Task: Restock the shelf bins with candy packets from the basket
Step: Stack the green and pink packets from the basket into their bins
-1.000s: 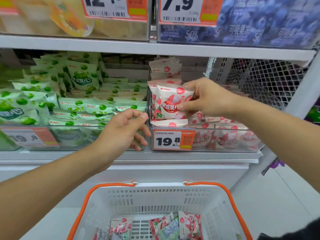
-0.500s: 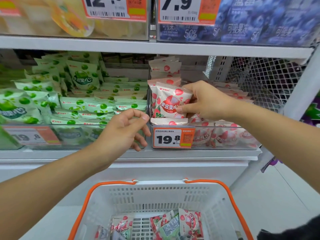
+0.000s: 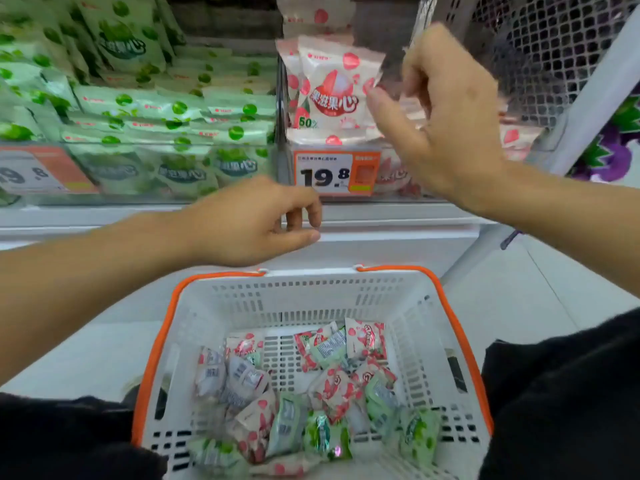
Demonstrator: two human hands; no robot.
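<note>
Head view: shelf bins above, basket (image 3: 429,308) below at 6 o'clock, both bare hands between them.
Done so far: a pink packet (image 3: 334,88) stands upright at the front of the pink bin (image 3: 540,142), above the 19.8 price tag (image 3: 336,173); the green bin (image 3: 138,174) at 9 o'clock looks well stocked.
Left to do: a loose heap of pink and green packets (image 3: 304,403) lies on the basket floor, so by my reckoning a fair share of the job remains.
Right hand (image 3: 446,116): raised at 1 o'clock, just beside the upright packet's right edge, fingers loosely spread and holding nothing; blur hides whether a fingertip touches it.
Left hand (image 3: 249,223): low at the shelf edge, above the basket rim, fingers slackly curled, empty.
Next, likely: a reach down into the basket.
</note>
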